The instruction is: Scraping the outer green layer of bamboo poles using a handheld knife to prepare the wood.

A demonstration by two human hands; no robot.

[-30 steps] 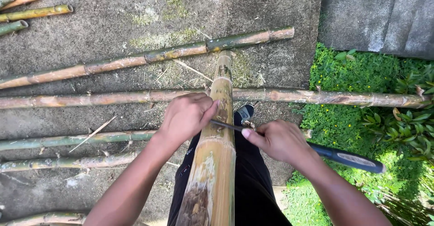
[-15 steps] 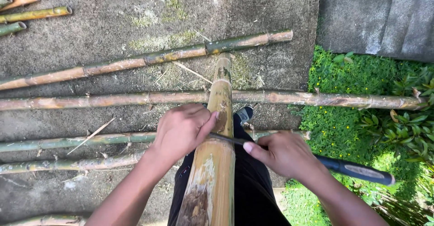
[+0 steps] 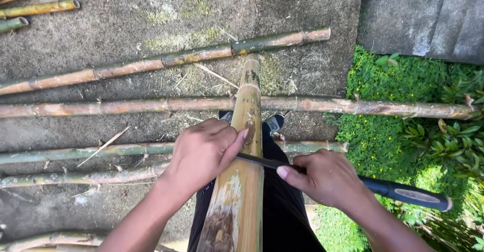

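A thick yellow-brown bamboo pole [image 3: 246, 131] runs away from me between my legs, its far end resting on the ground. My left hand [image 3: 204, 153] lies on the pole's left side, thumb pressed against the back of a dark knife blade [image 3: 259, 161]. My right hand [image 3: 327, 179] grips the knife where blade meets handle; its blue-black handle [image 3: 408, 194] sticks out to the right. The blade lies across the pole, its edge against the bamboo surface.
Several thinner bamboo poles [image 3: 166, 59] lie crosswise on the concrete ground ahead and to the left. More cut pieces [image 3: 35, 7] sit at top left. Green plants [image 3: 418, 131] grow on the right beside a concrete slab [image 3: 423, 15]. My shoes [image 3: 275, 122] show beneath the pole.
Both hands and the knife have slid toward me along the pole. The handle has dropped lower on the right.
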